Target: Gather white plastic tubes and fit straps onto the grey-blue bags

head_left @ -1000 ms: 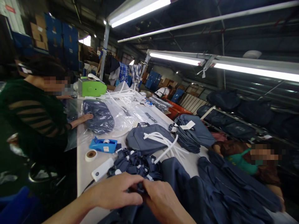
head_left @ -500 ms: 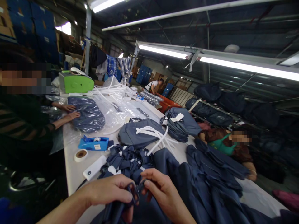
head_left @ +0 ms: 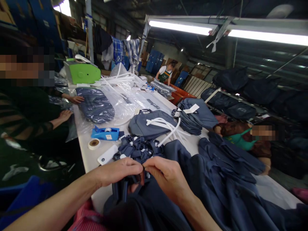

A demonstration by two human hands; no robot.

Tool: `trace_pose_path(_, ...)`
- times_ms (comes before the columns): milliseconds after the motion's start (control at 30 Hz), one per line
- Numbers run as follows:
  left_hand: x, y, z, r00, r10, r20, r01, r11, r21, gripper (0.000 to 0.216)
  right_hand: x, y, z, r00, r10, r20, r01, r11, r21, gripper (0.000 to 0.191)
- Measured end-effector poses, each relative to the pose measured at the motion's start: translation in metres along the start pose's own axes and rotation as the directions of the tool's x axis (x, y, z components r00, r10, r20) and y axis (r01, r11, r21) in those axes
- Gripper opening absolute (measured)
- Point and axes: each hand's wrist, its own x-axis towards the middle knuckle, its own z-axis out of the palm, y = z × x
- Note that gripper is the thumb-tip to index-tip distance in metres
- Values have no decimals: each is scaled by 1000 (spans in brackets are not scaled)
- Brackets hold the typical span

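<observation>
Both hands meet at the near edge of the white table [head_left: 88,154], their fingertips touching over a dark navy strap. The left hand [head_left: 117,171] has its fingers curled and pinched on the navy strap [head_left: 124,189], which hangs down below its thumb, and the right hand [head_left: 166,176] has thumb and forefinger pressed together on the same strap from the other side. What exactly sits between the fingertips is too small and dark to tell. Just beyond the hands lies a heap of folded navy straps [head_left: 139,150] with small white tabs, and to its right a wide spread of navy fabric [head_left: 223,179] covers the table's near right part. Farther back rests a grey-blue bag [head_left: 141,123] with white plastic strips [head_left: 168,126] lying across it. Left of the heap are a flat white device [head_left: 107,155], a roll of tape [head_left: 94,144] and a blue tape dispenser [head_left: 105,133], set close together. A co-worker on the left presses a hand [head_left: 64,114] near a bag wrapped in clear plastic [head_left: 96,107], with a green machine [head_left: 81,73] behind. Another person [head_left: 243,139] leans at the right edge of the table.
</observation>
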Motion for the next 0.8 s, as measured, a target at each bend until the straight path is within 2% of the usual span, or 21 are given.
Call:
trace_pose_path(100,-8,4,-6,997,20,-77,-19,1000,20,43,12,-3,6,1000,-23,2,23,999,27,12)
trace_pose_path(200,-13,-3,-9,987,15,-159,-19,1000,-20,40,19,-1,14,999,-35,24,34,998,47,12)
trace_pose_path(300,-15,-19,-10,978,-13,-207,-1,998,-68,36,20,5,24,995,-41,94,32,995,91,15)
trace_pose_path(467,-20,-52,-10,965,-100,-243,88,994,-58,46,22,18,41,970,-13,244,-21,991,136,17)
trace_pose_path(567,-22,-67,-12,961,-107,-255,76,989,-127,46,22,28,50,943,25,332,-108,966,234,17)
trace_pose_path(633,-20,-76,-14,947,-103,-305,47,982,-184,44,19,37,58,916,161,366,-293,894,339,18)
trace_pose_path(700,-16,-83,-15,921,-95,-377,-7,965,-261,46,13,47,67,854,311,418,-489,756,435,31)
trace_pose_path(733,-13,-87,-15,908,-96,-409,-35,953,-301,48,10,51,73,824,344,450,-547,689,476,36)
trace_pose_path(800,-6,-92,-12,879,-79,-469,-93,939,-331,51,5,56,83,805,333,491,-581,608,541,43)
